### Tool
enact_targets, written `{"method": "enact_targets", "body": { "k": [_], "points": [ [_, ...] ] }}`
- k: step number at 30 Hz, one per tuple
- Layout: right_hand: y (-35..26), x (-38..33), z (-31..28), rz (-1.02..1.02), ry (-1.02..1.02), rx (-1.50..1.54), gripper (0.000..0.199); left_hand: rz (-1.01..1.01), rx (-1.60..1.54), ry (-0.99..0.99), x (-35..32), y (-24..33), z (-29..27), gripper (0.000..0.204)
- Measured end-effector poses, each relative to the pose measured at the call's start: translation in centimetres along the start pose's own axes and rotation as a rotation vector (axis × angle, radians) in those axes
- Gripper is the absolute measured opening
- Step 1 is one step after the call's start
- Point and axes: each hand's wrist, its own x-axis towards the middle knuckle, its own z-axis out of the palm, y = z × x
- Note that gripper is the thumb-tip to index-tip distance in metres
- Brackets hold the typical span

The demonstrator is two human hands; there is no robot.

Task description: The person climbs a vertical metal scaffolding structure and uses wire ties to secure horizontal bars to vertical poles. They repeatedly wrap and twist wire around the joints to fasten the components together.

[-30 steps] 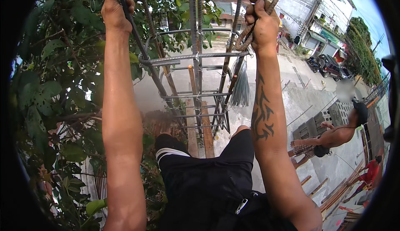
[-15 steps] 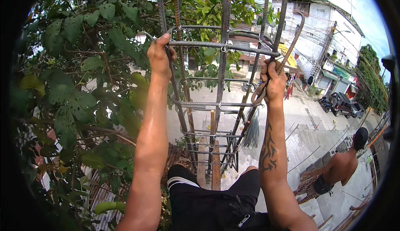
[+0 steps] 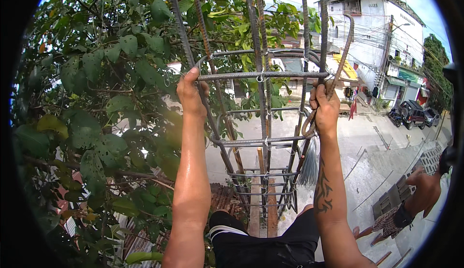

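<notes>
A tall rebar cage (image 3: 250, 31) of ribbed vertical bars and tied square stirrups rises in front of me. My left hand (image 3: 192, 94) is closed round its near left corner, thumb up, where a stirrup (image 3: 285, 74) meets the upright bar. My right hand (image 3: 326, 111) is closed at the near right corner, just below that same stirrup. It grips a rusty bent steel rod (image 3: 345, 50), hooked at the top and curved below the hand. Whether those fingers also wrap the upright bar is hidden. A bundle of tie wire (image 3: 308, 165) hangs beside my right wrist.
Leafy branches (image 3: 96, 99) crowd the left side. Narrow wooden planks (image 3: 272, 205) lie below the cage, near my legs. At lower right another person (image 3: 416, 203) is on the concrete ground. Parked vehicles (image 3: 414, 113) and a white building (image 3: 367, 31) stand beyond the street.
The cage and both hands sit lower and slightly farther right in view, as the view has tilted up. My grips look the same. The person at lower right has changed posture.
</notes>
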Motion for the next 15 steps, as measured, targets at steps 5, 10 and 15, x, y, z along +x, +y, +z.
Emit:
{"method": "enact_targets", "body": {
  "k": [5, 10, 15],
  "points": [
    [-0.1, -0.3, -0.1, -0.004, 0.025, -0.098, 0.016, 0.030, -0.031, -0.012, -0.1, -0.3, -0.3, 0.033],
    [0.2, -0.1, 0.0, -0.045, 0.081, -0.263, 0.017, 0.023, 0.024, 0.111, 0.1, -0.8, 0.3, 0.032],
    [0.6, -0.1, -0.4, -0.107, 0.055, -0.365, 0.017, 0.277, 0.076, 0.214, 1.4, -2.3, -0.7, 0.032]
  ]
}}
